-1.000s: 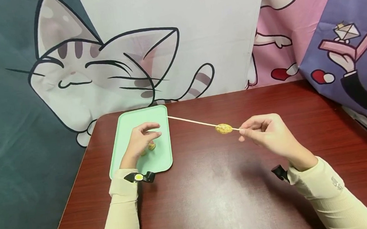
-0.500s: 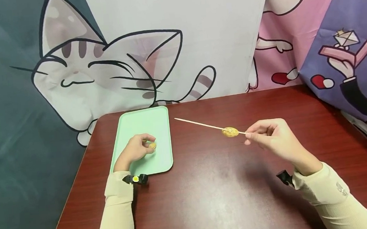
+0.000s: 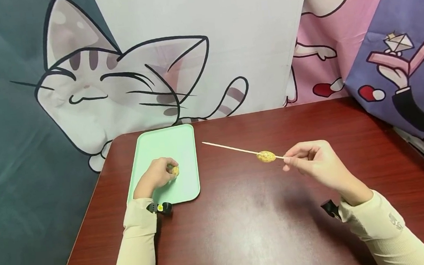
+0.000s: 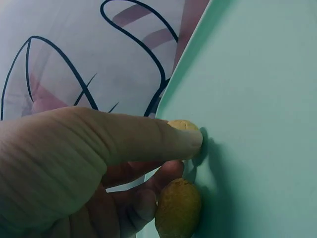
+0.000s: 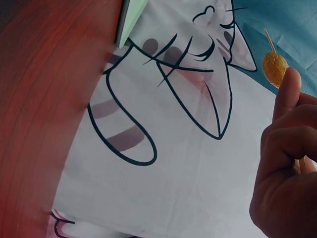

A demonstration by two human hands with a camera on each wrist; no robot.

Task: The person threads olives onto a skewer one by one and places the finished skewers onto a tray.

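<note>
Left hand point(image 3: 157, 173): thumb and fingers pinching a yellow piece point(image 3: 175, 171) over the green tray point(image 3: 184, 145). Right hand point(image 3: 321, 164): fingertips clamped on a skewer point(image 3: 230, 148), the threaded piece point(image 3: 266, 156) just beside them. Left wrist view alone reveals a loose piece point(image 4: 179, 208) near the left fingers. Versus 1.0 s earlier: left thumb and fingers, then apart, now grip.
</note>
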